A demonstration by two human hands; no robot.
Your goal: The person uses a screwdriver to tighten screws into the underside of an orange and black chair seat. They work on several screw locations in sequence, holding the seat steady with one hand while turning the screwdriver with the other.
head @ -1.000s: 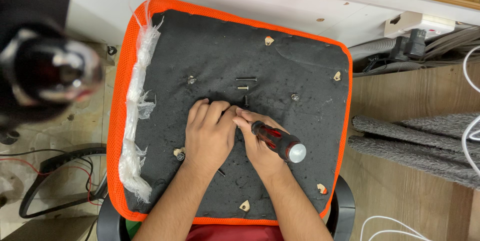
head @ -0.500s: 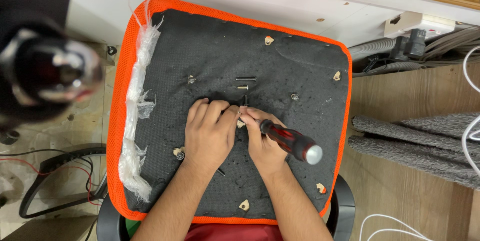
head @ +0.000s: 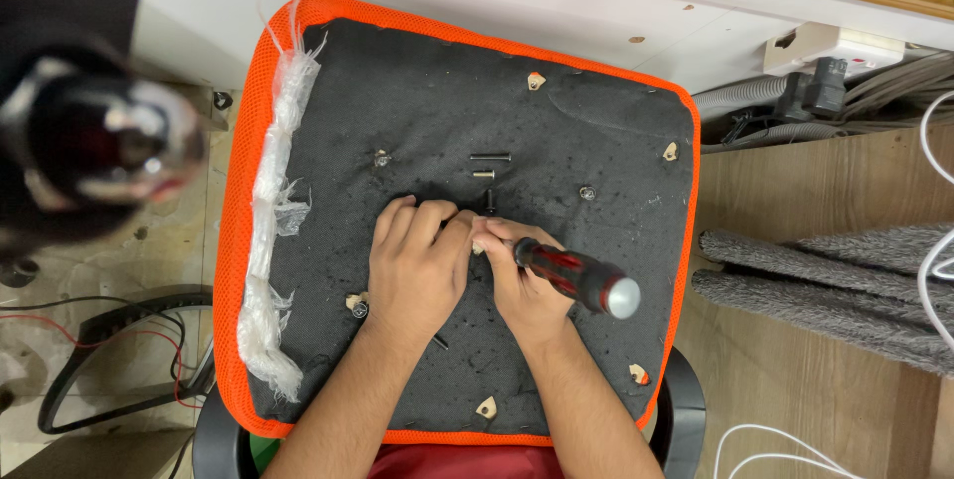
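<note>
Overhead view of a seat base (head: 596, 111), turned underside up on a chair, its black fabric panel edged in orange mesh (head: 231, 240) with frayed white wrap (head: 273, 201) along its left border. My right hand (head: 527, 285) is closed around a screwdriver (head: 571, 275) with a red-and-black grip and a silver end cap; the shaft slants down toward the middle of the panel, where its tip is hidden behind my fingers (head: 487, 236). My left hand (head: 417, 265) lies palm down just beside it, fingers curled at the tip; I cannot tell whether they pinch a screw or only steady the blade. To do this well, I judge that the blade should stand nearer upright over the screw head, pressed firmly before turning, with the left fingers guiding it and kept clear of any slip. Three loose dark screws (head: 489, 173) lie just beyond my fingertips, near but apart from them. Small tan tabs (head: 537, 80) dot the panel's rim, and bolt points (head: 587, 193) show at either side.
</note>
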